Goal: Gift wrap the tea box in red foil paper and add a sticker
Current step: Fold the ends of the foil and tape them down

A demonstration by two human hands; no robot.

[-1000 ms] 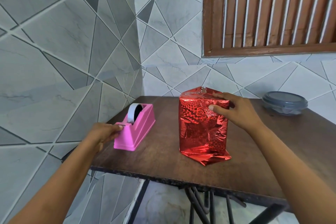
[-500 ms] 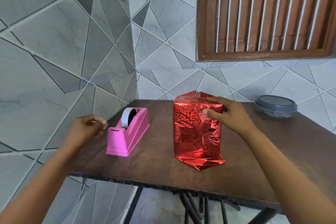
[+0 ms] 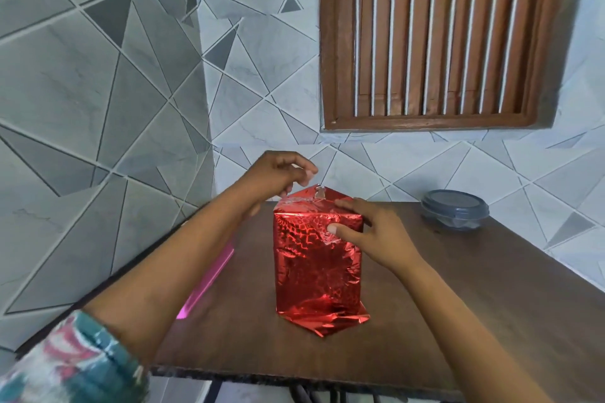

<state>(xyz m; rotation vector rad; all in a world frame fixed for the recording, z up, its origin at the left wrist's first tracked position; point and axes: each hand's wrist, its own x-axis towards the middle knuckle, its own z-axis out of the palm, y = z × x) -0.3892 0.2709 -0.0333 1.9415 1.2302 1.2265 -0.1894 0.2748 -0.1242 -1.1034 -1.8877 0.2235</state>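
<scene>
The tea box point(image 3: 316, 268), wrapped in shiny red foil, stands upright in the middle of the brown table point(image 3: 474, 311). A loose foil flap sticks out at its base. A small metal clip point(image 3: 320, 192) sits at the peak of the folded top. My right hand point(image 3: 370, 232) grips the box's upper right corner, thumb on the front face and fingers over the top. My left hand point(image 3: 278, 173) hovers just over the top left edge, its fingertips pinching a short strip of clear tape point(image 3: 296, 201) that lies across the foil there.
A pink tape dispenser point(image 3: 209, 278) stands left of the box, mostly hidden behind my left forearm. A grey lidded plastic container point(image 3: 455, 209) sits at the table's back right. Tiled walls close in on the left and back, with a wooden shutter above.
My left hand left the pink dispenser with a strip of tape and moved right to the top of the box. My right hand stayed on the box. The camera came closer.
</scene>
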